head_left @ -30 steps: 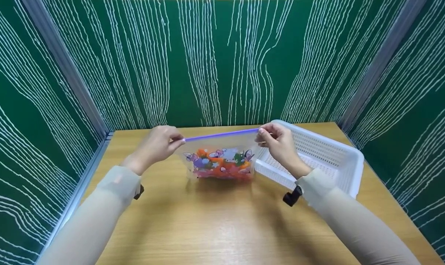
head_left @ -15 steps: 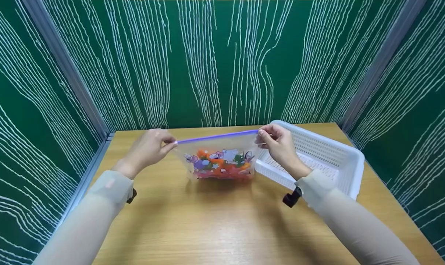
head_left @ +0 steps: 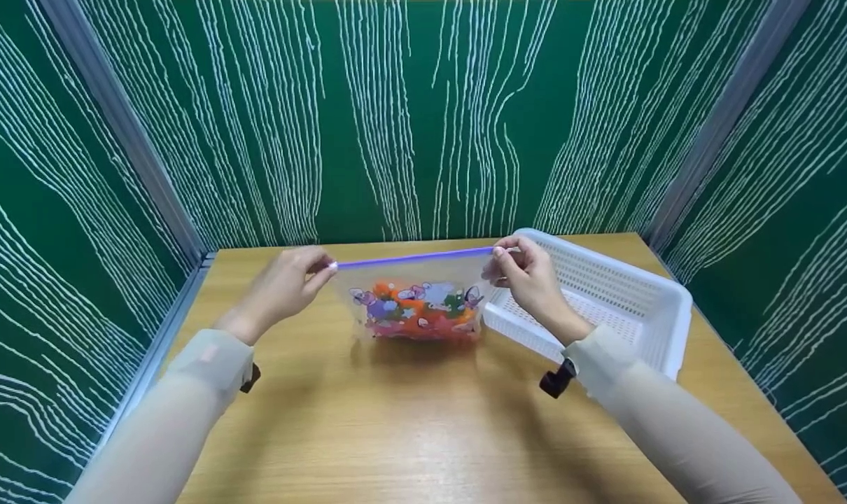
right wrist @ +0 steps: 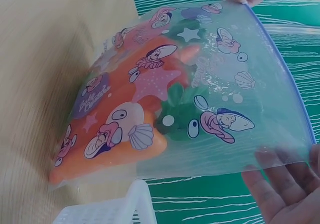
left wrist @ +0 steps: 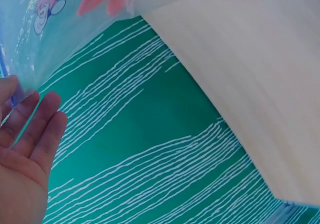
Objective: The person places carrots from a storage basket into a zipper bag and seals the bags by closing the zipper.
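Observation:
A clear zip bag [head_left: 423, 308] printed with cartoon shells and starfish stands on the table, its purple zip edge [head_left: 416, 257] stretched nearly straight. Orange, red and green things [right wrist: 120, 101] fill its lower part; the print makes their kind hard to tell. My left hand [head_left: 287, 283] pinches the left end of the zip between thumb and forefinger; in the left wrist view the other fingers [left wrist: 47, 129] of that hand are loosely extended. At the right end of the zip, my right hand [head_left: 532, 276] pinches the corner, with some fingers behind the film in the right wrist view.
A white perforated plastic basket [head_left: 681, 315] sits at an angle behind and beside my right hand, close to the bag. Green walls [head_left: 458, 126] with white wavy lines enclose the wooden table [head_left: 423, 434] at the back and sides.
My left hand has shifted left and slightly down, drawing the left end of the zip edge with it. My right hand and the basket stay nearly where they were.

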Demonstrator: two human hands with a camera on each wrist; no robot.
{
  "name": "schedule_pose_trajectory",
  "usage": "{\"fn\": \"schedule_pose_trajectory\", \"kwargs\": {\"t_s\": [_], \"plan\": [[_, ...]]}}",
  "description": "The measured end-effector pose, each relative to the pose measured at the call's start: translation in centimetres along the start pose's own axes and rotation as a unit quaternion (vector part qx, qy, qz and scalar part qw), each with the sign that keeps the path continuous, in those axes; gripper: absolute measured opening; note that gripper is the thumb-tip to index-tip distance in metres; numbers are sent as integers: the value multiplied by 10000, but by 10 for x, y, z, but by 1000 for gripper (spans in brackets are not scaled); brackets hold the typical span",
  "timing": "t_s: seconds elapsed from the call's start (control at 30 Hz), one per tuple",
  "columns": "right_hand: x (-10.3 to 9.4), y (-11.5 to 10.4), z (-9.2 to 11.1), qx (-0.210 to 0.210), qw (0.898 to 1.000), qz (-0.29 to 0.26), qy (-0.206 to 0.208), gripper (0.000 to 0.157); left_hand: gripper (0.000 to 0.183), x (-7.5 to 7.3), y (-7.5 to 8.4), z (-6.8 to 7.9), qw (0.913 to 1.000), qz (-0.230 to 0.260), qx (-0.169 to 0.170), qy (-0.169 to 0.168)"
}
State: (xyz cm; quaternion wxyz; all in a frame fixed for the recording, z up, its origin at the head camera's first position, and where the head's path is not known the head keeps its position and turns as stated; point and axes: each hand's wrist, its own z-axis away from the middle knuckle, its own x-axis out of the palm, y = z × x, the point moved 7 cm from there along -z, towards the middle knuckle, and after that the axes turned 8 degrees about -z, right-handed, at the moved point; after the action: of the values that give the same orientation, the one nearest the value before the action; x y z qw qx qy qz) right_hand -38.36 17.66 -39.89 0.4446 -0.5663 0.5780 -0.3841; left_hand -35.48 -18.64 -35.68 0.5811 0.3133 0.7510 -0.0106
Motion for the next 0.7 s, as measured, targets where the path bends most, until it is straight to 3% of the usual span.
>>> {"fn": "schedule_pose_trajectory", "kwargs": {"t_s": [0.13, 0.27, 0.5, 0.7], "plan": [[3, -2, 2, -9, 9998, -29, -214, 13, 18, 4, -6, 4, 9982, 519, -279, -89], [5, -4, 5, 128, 9983, -398, -406, 10, 20, 5, -11, 10, 9931, 1004, -590, -154], [8, -7, 11, 594, 9947, -530, -648, 13, 21, 3, -20, 17, 9761, 1911, -987, -305], [11, -3, 13, 942, 9919, -358, -774, 15, 22, 7, -26, 19, 9631, 2383, -1031, -708]]}}
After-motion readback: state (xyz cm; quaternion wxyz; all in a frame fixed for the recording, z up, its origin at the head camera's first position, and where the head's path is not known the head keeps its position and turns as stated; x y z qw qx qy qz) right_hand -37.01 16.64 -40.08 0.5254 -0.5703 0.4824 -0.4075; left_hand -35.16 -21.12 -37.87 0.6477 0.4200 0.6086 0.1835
